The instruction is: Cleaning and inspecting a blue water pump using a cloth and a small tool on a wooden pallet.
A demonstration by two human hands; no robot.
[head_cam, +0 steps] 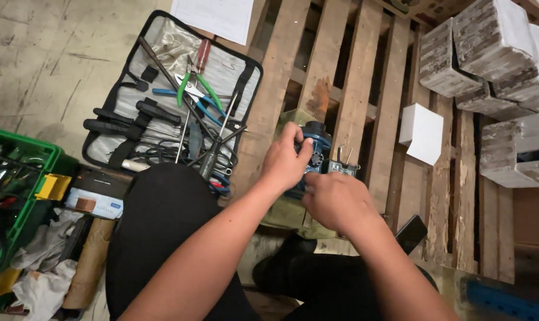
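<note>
- Both forearms reach forward from the bottom edge, over the black-trousered knee (162, 232)
- The right hand (336, 201) lies knuckles up, fingers curled down around the near side of the small blue device (314, 148), closed on it
- The left hand (285, 161) is bent at the wrist, its fingers wrapped over the device's left side, thumb by a toothed wheel
- The device sits over a green cloth (293, 211) on the wooden pallet (358, 77)
- Left of it lies an open tool case (168, 101) with pliers and screwdrivers
- Farther right, a white box (422, 132) and weathered blocks (489, 53)
</note>
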